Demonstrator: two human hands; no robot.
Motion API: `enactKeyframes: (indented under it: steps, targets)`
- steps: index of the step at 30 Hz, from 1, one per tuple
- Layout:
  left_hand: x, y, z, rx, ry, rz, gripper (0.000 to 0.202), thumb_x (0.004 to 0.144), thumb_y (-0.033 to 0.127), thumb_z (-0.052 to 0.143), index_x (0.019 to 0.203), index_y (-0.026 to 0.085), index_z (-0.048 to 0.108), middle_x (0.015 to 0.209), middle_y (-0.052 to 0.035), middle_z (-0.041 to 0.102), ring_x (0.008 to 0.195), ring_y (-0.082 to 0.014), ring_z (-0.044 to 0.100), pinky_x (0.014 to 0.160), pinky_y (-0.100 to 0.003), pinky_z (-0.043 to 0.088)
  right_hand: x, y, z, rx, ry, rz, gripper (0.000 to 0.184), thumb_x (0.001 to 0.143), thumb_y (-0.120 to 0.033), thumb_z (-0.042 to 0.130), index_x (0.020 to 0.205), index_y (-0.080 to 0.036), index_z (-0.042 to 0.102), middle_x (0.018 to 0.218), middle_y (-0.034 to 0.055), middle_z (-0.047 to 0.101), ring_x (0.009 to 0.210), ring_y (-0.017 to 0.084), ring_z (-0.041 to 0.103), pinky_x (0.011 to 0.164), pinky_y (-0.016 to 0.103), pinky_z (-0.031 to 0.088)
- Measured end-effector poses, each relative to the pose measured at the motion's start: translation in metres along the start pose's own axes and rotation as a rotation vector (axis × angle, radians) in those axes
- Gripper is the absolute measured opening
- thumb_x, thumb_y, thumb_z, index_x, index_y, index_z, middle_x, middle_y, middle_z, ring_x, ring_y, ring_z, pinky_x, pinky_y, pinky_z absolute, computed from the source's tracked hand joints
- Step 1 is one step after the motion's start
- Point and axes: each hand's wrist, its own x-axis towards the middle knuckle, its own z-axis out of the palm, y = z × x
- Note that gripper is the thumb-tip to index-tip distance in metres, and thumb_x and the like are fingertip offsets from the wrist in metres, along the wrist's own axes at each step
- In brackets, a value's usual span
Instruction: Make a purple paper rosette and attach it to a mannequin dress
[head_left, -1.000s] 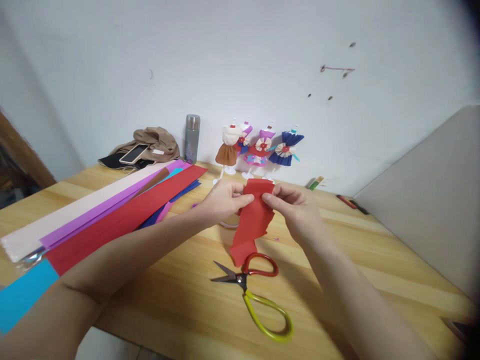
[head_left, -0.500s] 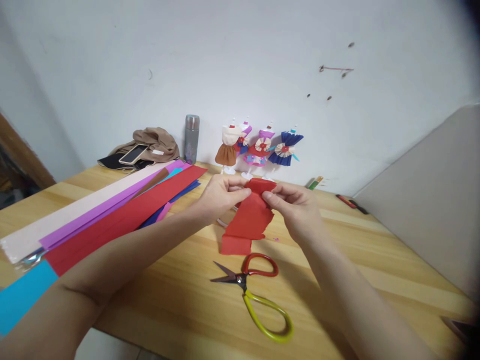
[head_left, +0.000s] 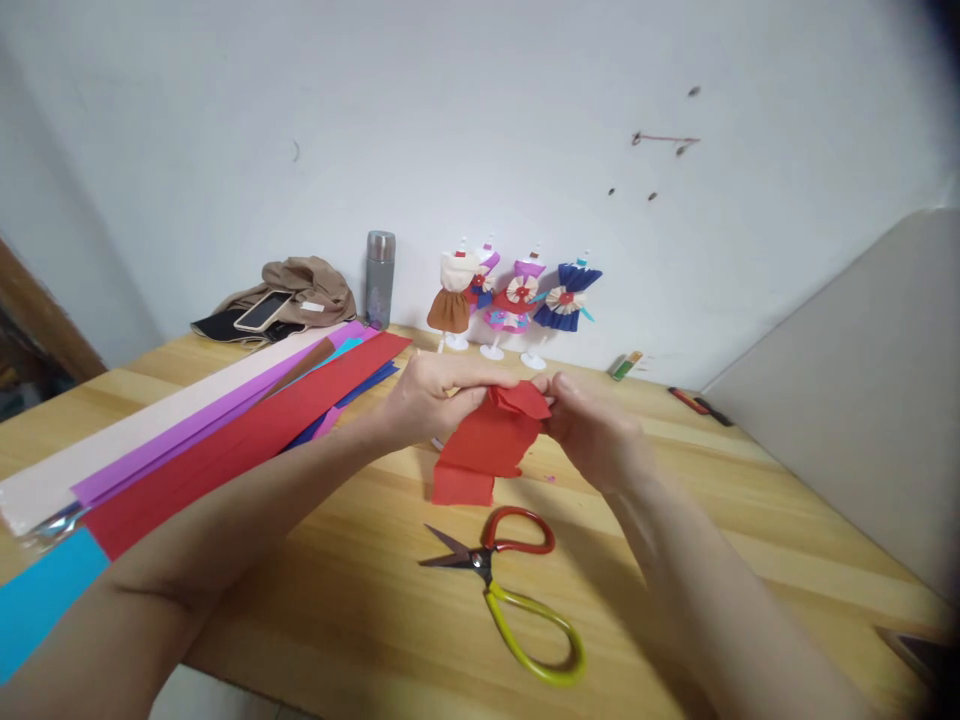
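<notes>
A strip of red crepe paper [head_left: 491, 437] is pinched between both hands, its top edge folded or gathered and its lower end hanging toward the table. My left hand [head_left: 435, 395] grips the upper left of it, thumb below and fingers stretched along the top. At the upper right corner, my right hand [head_left: 589, 425] pinches the paper with its fingertips partly hidden. Just below lie scissors [head_left: 480, 562] with one red and one yellow handle, blades parted and pointing left. Behind the left hand, a pale curved object is mostly covered.
Long coloured paper sheets [head_left: 247, 440] cover the table's left side. A brown cloth cap [head_left: 307, 290], a phone [head_left: 262, 311] and a grey flask [head_left: 380, 280] stand behind them. Several small dress stands [head_left: 521, 295] line the wall. A green object [head_left: 626, 366] and red-black tool [head_left: 697, 405] lie at right.
The paper's top edge has tipped down and forward between my fingers. My left fingers now reach further across the top, and my right hand has turned, its thumb moving up to the corner.
</notes>
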Motion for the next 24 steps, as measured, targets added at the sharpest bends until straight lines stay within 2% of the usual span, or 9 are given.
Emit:
enactKeyframes:
  steps: [3,6,10,13,16,20,24]
  targets:
    - [0.001,0.000,-0.001,0.043,-0.047,0.097,0.022,0.083,0.018,0.059,0.086,0.024,0.080,0.092,-0.0046,0.079,0.087,-0.0178,0.072,0.085,-0.030,0.056,-0.003,-0.003,0.003,-0.062,-0.036,-0.014,0.042,0.057,-0.058,0.083,0.059,-0.022,0.063,0.055,-0.0005,0.060,0.052,0.014,0.052,0.052,0.029,0.044]
    - [0.001,-0.002,0.000,0.005,-0.069,0.119,0.019,0.085,0.023,0.061,0.088,0.025,0.080,0.093,-0.0052,0.079,0.088,-0.0187,0.072,0.086,-0.031,0.056,-0.003,-0.002,0.004,-0.116,0.004,-0.048,0.035,0.059,-0.050,0.085,0.061,-0.022,0.063,0.055,-0.0009,0.060,0.051,0.014,0.051,0.052,0.029,0.043]
    - [-0.001,-0.006,0.000,-0.069,0.000,-0.051,0.029,0.087,0.023,0.058,0.110,0.022,0.076,0.106,-0.0066,0.077,0.095,-0.0184,0.070,0.091,-0.031,0.054,-0.004,0.000,0.006,-0.145,0.093,-0.146,0.031,0.061,-0.047,0.084,0.061,-0.025,0.062,0.056,-0.0012,0.059,0.050,0.014,0.050,0.049,0.030,0.042]
    - [-0.001,-0.008,0.000,-0.303,-0.023,-0.212,0.037,0.092,0.034,0.053,0.119,0.017,0.071,0.104,-0.0089,0.075,0.093,-0.0178,0.070,0.085,-0.029,0.054,-0.007,0.001,0.009,-0.196,0.178,-0.228,0.028,0.063,-0.044,0.084,0.061,-0.026,0.062,0.057,-0.0015,0.058,0.051,0.014,0.050,0.050,0.030,0.042]
    - [0.002,-0.007,0.003,-0.421,-0.073,-0.303,0.037,0.085,0.042,0.063,0.107,0.013,0.073,0.092,-0.0082,0.073,0.086,-0.0165,0.069,0.076,-0.026,0.053,-0.009,0.002,0.011,-0.294,0.245,-0.313,0.023,0.068,-0.040,0.080,0.062,-0.025,0.063,0.060,-0.0007,0.061,0.055,0.015,0.054,0.054,0.031,0.044]
    - [0.004,-0.002,0.010,-0.399,-0.047,-0.407,0.018,0.077,0.030,0.071,0.081,0.013,0.071,0.073,-0.0028,0.069,0.070,-0.0121,0.064,0.065,-0.022,0.050,-0.010,0.005,0.009,-0.413,0.276,-0.412,0.016,0.074,-0.035,0.076,0.066,-0.025,0.066,0.063,0.0000,0.064,0.060,0.017,0.057,0.059,0.032,0.045]
    - [0.003,-0.003,0.011,-0.374,0.021,-0.393,0.013,0.077,0.025,0.069,0.074,0.012,0.071,0.071,-0.0020,0.070,0.066,-0.0103,0.063,0.064,-0.021,0.049,-0.010,0.008,0.007,-0.435,0.230,-0.417,0.011,0.076,-0.034,0.074,0.075,-0.025,0.069,0.067,0.0003,0.066,0.063,0.017,0.059,0.061,0.032,0.047]
